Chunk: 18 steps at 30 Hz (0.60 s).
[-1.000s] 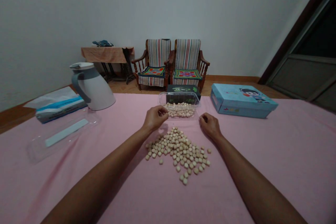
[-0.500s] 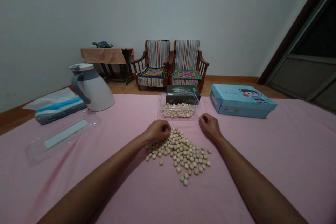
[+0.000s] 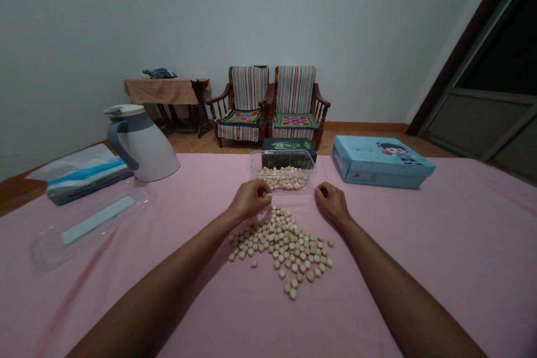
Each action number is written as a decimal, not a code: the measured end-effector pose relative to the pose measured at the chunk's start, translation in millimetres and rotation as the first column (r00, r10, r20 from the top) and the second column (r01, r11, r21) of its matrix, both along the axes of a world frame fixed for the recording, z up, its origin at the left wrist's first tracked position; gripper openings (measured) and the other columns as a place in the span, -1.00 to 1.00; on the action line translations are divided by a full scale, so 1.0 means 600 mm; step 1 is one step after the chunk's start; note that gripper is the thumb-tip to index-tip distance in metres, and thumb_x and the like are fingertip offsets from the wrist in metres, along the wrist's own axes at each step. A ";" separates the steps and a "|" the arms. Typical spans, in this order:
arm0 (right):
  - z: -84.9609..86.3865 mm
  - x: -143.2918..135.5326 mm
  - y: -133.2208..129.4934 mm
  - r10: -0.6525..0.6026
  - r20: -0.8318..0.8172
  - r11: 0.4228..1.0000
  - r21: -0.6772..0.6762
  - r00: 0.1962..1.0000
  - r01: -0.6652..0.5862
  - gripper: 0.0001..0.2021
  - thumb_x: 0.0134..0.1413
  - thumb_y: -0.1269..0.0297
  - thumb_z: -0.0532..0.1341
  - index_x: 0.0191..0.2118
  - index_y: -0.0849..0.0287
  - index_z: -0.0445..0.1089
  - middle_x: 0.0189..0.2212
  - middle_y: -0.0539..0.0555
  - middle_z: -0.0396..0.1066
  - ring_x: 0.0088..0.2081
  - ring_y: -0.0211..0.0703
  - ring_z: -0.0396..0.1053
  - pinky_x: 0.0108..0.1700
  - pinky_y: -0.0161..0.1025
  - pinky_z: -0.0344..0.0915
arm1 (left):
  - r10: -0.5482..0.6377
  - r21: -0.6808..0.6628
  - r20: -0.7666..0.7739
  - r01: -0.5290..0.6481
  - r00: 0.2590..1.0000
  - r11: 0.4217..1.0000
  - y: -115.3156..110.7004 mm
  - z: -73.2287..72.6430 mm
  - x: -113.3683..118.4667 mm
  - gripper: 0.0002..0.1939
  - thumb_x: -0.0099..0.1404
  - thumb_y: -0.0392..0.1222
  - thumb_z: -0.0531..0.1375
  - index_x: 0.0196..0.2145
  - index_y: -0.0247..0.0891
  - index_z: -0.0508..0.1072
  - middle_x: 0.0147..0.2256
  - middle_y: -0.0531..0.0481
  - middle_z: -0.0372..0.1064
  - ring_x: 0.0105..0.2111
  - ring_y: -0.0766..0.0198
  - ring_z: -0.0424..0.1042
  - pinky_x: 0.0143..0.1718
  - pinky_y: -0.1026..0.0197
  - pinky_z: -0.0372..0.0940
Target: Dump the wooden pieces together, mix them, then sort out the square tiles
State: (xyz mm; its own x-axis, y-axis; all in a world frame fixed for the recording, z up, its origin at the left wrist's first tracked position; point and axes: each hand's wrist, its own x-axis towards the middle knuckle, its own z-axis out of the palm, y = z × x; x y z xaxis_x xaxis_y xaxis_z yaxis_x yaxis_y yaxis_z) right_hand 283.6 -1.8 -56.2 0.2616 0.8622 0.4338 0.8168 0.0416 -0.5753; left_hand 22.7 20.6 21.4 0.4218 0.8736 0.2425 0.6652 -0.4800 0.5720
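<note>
A loose pile of small cream-coloured rounded pieces [image 3: 289, 240] lies on the pink cloth in front of me. Just above its far left edge is my left hand [image 3: 250, 200], thumb and fingers pinched on what looks like one such piece [image 3: 269, 195]. Close beyond it stands a clear plastic box [image 3: 311, 170], partly filled with similar pieces [image 3: 285, 178]. My right hand [image 3: 331, 201] rests on the cloth by the box's near right corner. Its fingers are curled closed, and whatever may be inside them is hidden.
A black box [image 3: 309, 148] stands behind the clear one. To the right sits a light blue cardboard box [image 3: 381, 162]. On the left are a white and grey jug [image 3: 146, 145], a tissue pack [image 3: 90, 179] and a clear plastic lid [image 3: 94, 224]. Two wooden armchairs [image 3: 296, 89] stand beyond the table.
My left hand has risen from the pile and moved slightly away from me, towards the clear box. My right hand stays by the box corner. The whole view has shifted a little.
</note>
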 end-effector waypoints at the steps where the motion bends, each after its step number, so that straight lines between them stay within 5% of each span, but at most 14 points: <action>1: 0.000 0.000 0.000 0.001 -0.001 1.000 0.002 1.000 -0.001 -0.81 0.00 0.24 0.04 -0.51 0.15 0.31 -0.54 0.04 0.39 -0.47 -0.21 0.30 -0.39 -0.31 0.11 | 0.041 0.051 0.082 -0.046 0.996 0.998 0.010 0.009 0.003 -0.86 0.04 -0.29 0.17 -0.41 -0.30 0.50 -0.51 0.04 0.43 -0.50 0.35 0.36 -0.46 0.35 0.18; 5: 0.002 0.000 -0.002 0.014 -0.009 1.000 0.012 1.000 -0.014 -0.80 0.01 0.24 0.03 -0.52 0.15 0.30 -0.53 0.04 0.39 -0.47 -0.21 0.30 -0.39 -0.31 0.12 | 0.144 0.160 0.309 -0.201 0.940 0.966 0.047 0.035 0.010 -0.84 0.10 -0.25 0.17 -0.34 -0.31 0.51 -0.46 0.01 0.45 -0.47 0.34 0.39 -0.40 0.33 0.24; 9: 0.003 -0.001 -0.002 0.012 -0.016 1.000 0.006 1.000 -0.012 -0.80 0.02 0.24 0.04 -0.52 0.15 0.30 -0.53 0.05 0.40 -0.47 -0.20 0.30 -0.39 -0.31 0.12 | 0.133 0.189 0.363 -0.212 0.922 0.959 0.048 0.031 0.002 -0.84 0.13 -0.26 0.15 -0.33 -0.31 0.50 -0.44 0.01 0.46 -0.46 0.35 0.39 -0.39 0.33 0.26; 14: 0.002 -0.001 -0.002 0.006 -0.008 1.000 0.003 1.000 -0.006 -0.80 0.02 0.22 0.04 -0.51 0.14 0.32 -0.53 0.04 0.40 -0.47 -0.21 0.30 -0.39 -0.32 0.12 | -0.081 0.096 0.197 0.063 0.977 0.993 0.021 -0.003 -0.009 -0.84 0.13 -0.32 0.13 -0.35 -0.32 0.50 -0.44 0.01 0.46 -0.48 0.37 0.36 -0.43 0.36 0.23; 18: 0.005 -0.003 -0.004 0.002 -0.010 1.000 0.000 1.000 -0.002 -0.80 0.02 0.22 0.04 -0.51 0.14 0.32 -0.54 0.04 0.40 -0.47 -0.21 0.29 -0.39 -0.32 0.12 | -0.292 -0.019 -0.026 0.291 0.956 0.956 0.011 -0.033 -0.003 -0.71 0.04 -0.43 0.11 -0.28 -0.30 0.53 -0.35 -0.02 0.47 -0.42 0.35 0.38 -0.38 0.36 0.24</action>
State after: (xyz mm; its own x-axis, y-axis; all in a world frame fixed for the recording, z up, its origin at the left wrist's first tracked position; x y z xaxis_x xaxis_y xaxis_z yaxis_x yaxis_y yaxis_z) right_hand 282.0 -4.3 -53.3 0.2640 0.8626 0.4316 0.8112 0.0435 -0.5831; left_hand 20.9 27.3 1.6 0.6653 0.7150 0.2148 0.5138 -0.6472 0.5632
